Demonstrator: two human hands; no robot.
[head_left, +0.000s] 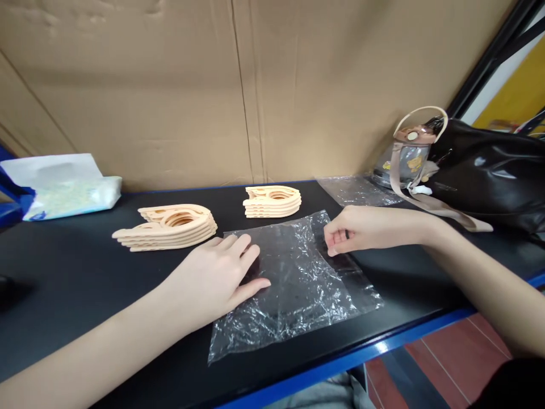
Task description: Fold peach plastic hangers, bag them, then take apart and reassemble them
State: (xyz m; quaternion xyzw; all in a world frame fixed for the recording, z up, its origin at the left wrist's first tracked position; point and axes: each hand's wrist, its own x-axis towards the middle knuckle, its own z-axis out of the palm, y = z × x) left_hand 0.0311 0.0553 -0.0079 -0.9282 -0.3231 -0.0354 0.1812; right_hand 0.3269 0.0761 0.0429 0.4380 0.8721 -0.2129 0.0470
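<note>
Blue table edge (332,368) apart from bag (289,278)

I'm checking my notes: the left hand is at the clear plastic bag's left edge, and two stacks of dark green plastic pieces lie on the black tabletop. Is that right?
The colour is wrong: in the head view, the left stack and the right stack are pale cream, not dark green. The rest stands.
</note>
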